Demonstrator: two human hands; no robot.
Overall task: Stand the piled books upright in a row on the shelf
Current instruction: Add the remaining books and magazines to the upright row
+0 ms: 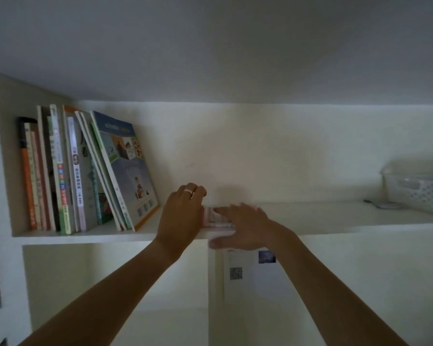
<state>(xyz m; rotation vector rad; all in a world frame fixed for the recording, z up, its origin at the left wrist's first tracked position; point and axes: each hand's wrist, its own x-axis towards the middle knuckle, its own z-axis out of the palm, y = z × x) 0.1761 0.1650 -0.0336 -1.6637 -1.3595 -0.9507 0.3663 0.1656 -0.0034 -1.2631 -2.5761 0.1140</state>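
Small flat pile of books (pixel 216 218) lying on the shelf (pixel 85 238), near the front edge, just right of the standing row. Only pinkish page edges and a bit of cover showing, so can't count how many are left in it. Looks thin though.

Left hand (pixel 181 216) at the pile's left end, fingers curled over the top, ring on one finger. Seems to be gripping that end, but the actual contact is hidden behind the hand, so not 100% on that. Right hand (pixel 238 229) laid flat across the top of the pile, fingers straight and pointing left, thumb down at the shelf's front edge. Pressing or steadying, not wrapped around anything.

Row of upright books (pixel 60 176) already parked against the left wall of the shelf. Last few lean left, with the big picture book (pixel 126 168) most tilted, not really vertical yet.

So, most of the job done by the look of it. Left to do: stand this last pile up, push it against the row, probably straighten the leaners.

White basket (pixel 418 193) far right on the same shelf, well apart from everything.
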